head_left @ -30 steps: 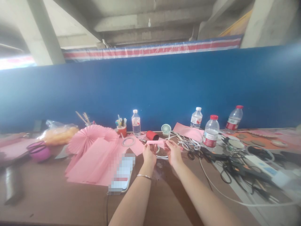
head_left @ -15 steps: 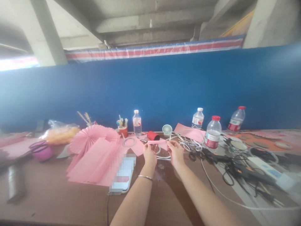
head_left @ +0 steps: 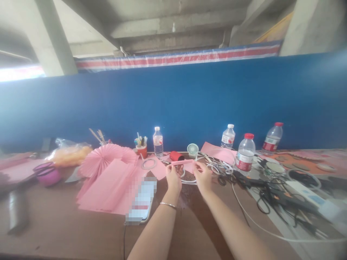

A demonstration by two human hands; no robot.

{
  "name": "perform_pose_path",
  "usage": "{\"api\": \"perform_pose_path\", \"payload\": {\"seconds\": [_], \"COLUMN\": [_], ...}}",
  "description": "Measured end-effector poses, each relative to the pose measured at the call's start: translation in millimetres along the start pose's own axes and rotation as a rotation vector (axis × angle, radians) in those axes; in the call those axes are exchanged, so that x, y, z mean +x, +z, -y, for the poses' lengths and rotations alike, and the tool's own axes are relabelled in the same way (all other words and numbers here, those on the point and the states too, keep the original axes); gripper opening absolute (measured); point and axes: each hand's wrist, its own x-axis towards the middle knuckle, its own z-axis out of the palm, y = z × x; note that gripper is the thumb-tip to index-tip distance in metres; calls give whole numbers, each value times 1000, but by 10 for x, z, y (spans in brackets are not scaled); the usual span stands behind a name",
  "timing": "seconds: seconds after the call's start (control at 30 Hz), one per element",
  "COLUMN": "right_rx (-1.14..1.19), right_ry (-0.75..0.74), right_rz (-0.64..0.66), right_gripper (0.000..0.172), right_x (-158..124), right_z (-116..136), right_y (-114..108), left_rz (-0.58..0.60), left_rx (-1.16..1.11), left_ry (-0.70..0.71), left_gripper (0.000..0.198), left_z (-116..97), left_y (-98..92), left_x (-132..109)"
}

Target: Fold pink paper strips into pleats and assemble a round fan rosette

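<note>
A narrow folded strip of pink paper (head_left: 182, 163) is stretched level between my two hands above the brown table. My left hand (head_left: 173, 177) pinches its left end, and a silver bangle circles that wrist. At the right end, the fingers of my right hand (head_left: 202, 176) are closed on the strip. Just behind the strip lies a red cylinder (head_left: 176, 156) on its side, with a small white fan (head_left: 192, 149) beside it. Left of my hands is a pink pleated paper fan (head_left: 101, 160) with flat pink sheets (head_left: 108, 187) in front of it.
A phone (head_left: 143, 200) lies left of my forearm. Water bottles (head_left: 158, 142) and a red cup of pens (head_left: 141, 150) stand along the blue partition (head_left: 173, 101). Tangled cables and a black power strip (head_left: 252, 182) fill the right side. A purple container (head_left: 48, 175) sits at left.
Both hands still hold the pink strip. It has shifted very slightly, its left end a little right; the rest of the table looks the same.
</note>
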Motion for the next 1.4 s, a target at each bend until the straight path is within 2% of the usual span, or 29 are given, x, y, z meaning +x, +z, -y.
{"api": "perform_pose_path", "payload": {"seconds": [0.1, 0.2, 0.27, 0.33, 0.43, 0.47, 0.63, 0.7, 0.77, 0.83, 0.93, 1.1, 1.2, 1.3, 1.4], "right_rx": [-335, -487, -509, -479, -470, -521, -1000, -1091, -1138, -1171, -1167, -1005, -917, -840, -696], "right_ry": [-302, -470, -548, -574, -453, -400, -143, -31, 36, 77, 92, -8, -61, 52, 125], "right_rz": [196, 305, 317, 246, 81, 74, 477, 560, 572, 547, 520, 455, 289, 79, -56], "right_gripper": [45, 50, 51, 54, 55, 53, 56, 63, 68, 66, 54, 34, 35, 42, 42], "right_x": [-49, -95, -100, -62, 79, 140, 368, 397, 406, 412, 424, 425, 391, 352, 330], "right_z": [56, 90, 83, 46, -70, -122, -413, -495, -541, -557, -562, -566, -525, -444, -374], "right_y": [-21, -18, -27, -63, -178, -228, -441, -472, -479, -479, -488, -495, -470, -427, -386], "left_rz": [-27, -91, -132, -174, -221, -229, -261, -261, -266, -269, -259, -257, -271, -293, -324], "left_rx": [-20, -41, -67, -96, -119, -118, -35, -2, 18, 36, 66, 63, 100, 168, 207], "left_ry": [-26, -7, 19, 25, 9, -1, -44, -63, -84, -92, -97, -62, -56, -76, -88], "left_gripper": [8, 9, 11, 12, 11, 10, 5, 7, 8, 9, 9, 8, 9, 13, 18], "left_z": [-20, -29, -30, -39, -84, -104, -170, -167, -154, -141, -127, -114, -102, -74, -38], "left_y": [4, -5, -18, -38, -74, -85, -112, -117, -126, -141, -170, -197, -199, -219, -248], "left_x": [-11, 2, 24, 53, 97, 107, 117, 114, 119, 131, 157, 186, 194, 215, 243]}}
